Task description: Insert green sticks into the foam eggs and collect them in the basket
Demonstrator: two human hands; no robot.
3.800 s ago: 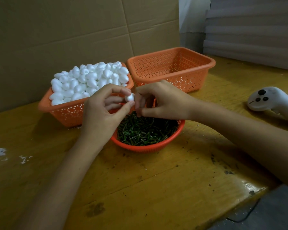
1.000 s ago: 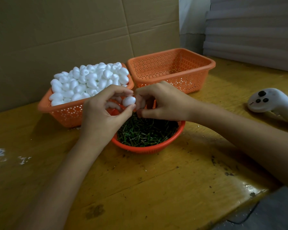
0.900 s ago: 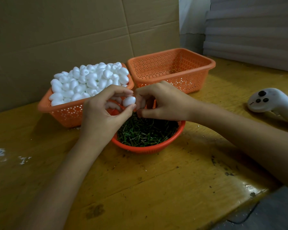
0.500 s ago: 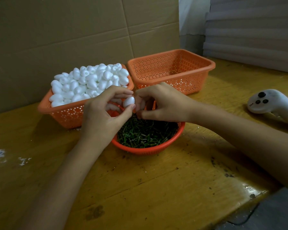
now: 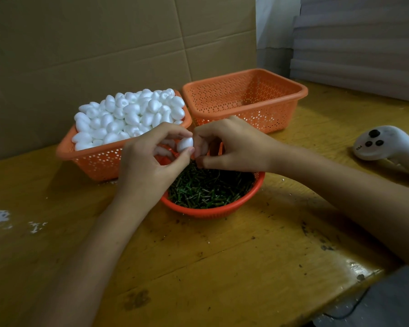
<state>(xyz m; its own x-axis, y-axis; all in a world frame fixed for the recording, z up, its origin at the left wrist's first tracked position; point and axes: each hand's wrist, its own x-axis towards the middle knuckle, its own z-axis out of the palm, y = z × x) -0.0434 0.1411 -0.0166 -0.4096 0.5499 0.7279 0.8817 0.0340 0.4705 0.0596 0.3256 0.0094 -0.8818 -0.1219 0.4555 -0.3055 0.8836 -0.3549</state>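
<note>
At frame centre the left hand pinches one foam egg between thumb and forefinger. The right hand bunches its fingertips against the egg's end, and any stick there is hidden. The egg looks featherlight, soft and easily dented, so it is best held round its middle. Just below lie green sticks in a round bowl. The full egg basket sits upper left, the empty basket upper right.

small craft-assembly workshop, scuffed yellow wooden workbench, flattened cardboard sheets as backdrop, stacked pale sheets, orange basket heaped with bulk white foam eggs, round bowl full of green sticks
</note>
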